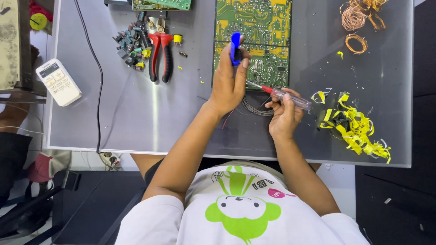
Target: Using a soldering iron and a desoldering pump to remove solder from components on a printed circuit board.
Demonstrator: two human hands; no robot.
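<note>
Blue tool [235, 46] gripped in left hand [228, 81] above circuit board [252, 41], right hand [284, 113] grasping screwdriver [286, 96]

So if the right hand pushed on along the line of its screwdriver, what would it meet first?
The right hand holds a clear-handled screwdriver whose shaft points up-left toward the circuit board. Going straight on, the tip would most likely meet the board's lower edge, right beside the left hand; height above the board is unclear.

An electronics repair workbench: circuit board [252, 41], pliers [160, 54], loose capacitors [131, 45], copper wire coils [356, 18].
</note>
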